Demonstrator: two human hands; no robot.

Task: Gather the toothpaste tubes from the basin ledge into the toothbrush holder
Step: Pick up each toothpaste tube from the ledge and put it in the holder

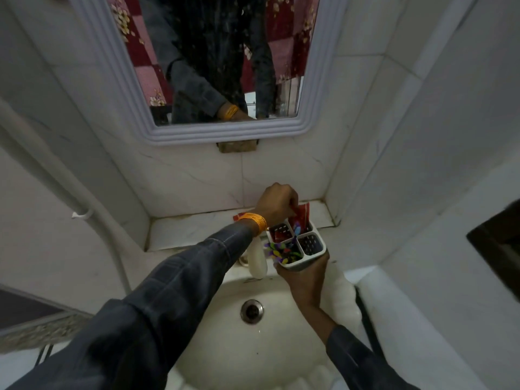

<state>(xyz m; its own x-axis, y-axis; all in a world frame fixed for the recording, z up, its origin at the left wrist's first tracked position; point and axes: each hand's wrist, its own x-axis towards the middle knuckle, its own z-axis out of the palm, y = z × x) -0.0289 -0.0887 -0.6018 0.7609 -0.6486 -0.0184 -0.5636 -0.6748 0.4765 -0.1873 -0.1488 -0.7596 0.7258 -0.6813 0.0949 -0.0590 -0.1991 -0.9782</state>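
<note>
My right hand point(302, 273) grips a white toothbrush holder point(309, 258) with four compartments, held above the basin's back edge. My left hand point(277, 204) is closed on a red toothpaste tube point(302, 213) whose lower end stands in the far compartment. Another red tube point(280, 235) sits in the left compartment. Colourful toothbrushes point(281, 251) fill the near compartment. The right compartment point(311, 244) looks empty. A further red tube end point(237, 217) peeks out on the ledge behind my left wrist.
The marble ledge point(191, 229) runs below a white-framed mirror point(225, 133). A white tap point(257, 260) stands over the basin point(247, 347), with its drain point(252, 311) below. Tiled walls close in on both sides; a pipe point(56, 178) runs down the left.
</note>
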